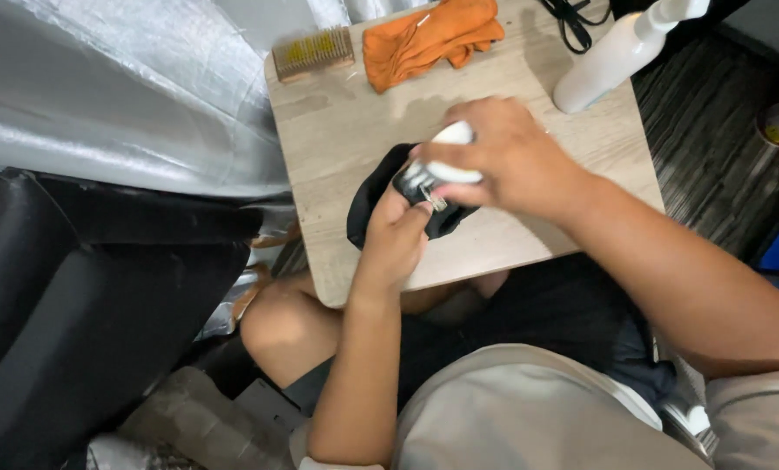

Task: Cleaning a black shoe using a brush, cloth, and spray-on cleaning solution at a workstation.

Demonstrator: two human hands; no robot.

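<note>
My left hand [398, 237] and my right hand [507, 157] meet over a small light wooden table [337, 148]. Between them is a small white object with a dark metal end [437, 170], and my right hand wraps over its white part. My left hand pinches the metal end, with its fingers against a black cloth [376, 187] that lies bunched on the table under both hands. Much of the white object is hidden by my fingers.
An orange cloth [429, 39] and a wooden-backed brush [313, 52] lie at the table's far edge. A white spray bottle [611, 57] stands at the far right corner, black cord beside it. Silver sheeting hangs left; a black seat sits below left.
</note>
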